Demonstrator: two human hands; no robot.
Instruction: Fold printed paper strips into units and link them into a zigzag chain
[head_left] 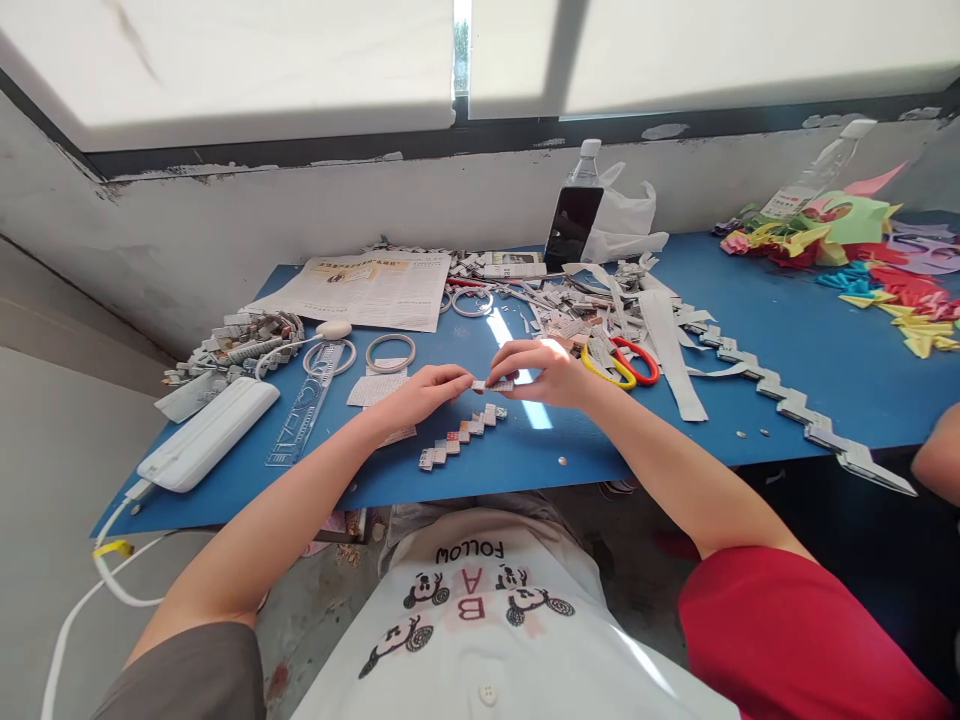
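Observation:
Between my two hands is a small folded newspaper strip (501, 386), held just above the blue table. My left hand (433, 390) pinches its left end with thumb and forefinger. On its right end the fingers of my right hand (541, 372) are closed. Right below them lies a short zigzag chain of folded newspaper (461, 437), touched by neither hand. Paper pieces with print (377, 389) rest beside my left wrist. Near my right wrist are scissors (636, 364) with yellow and red handles, their blades hidden under paper scraps.
A white power strip (210, 435), a clear ruler (304, 412) and tape rolls (390, 352) sit on the left. Behind are a newspaper sheet (367, 290), a scrap pile (585, 310) and a phone (574, 225) against a bottle. Rightward runs a long paper chain (795, 405).

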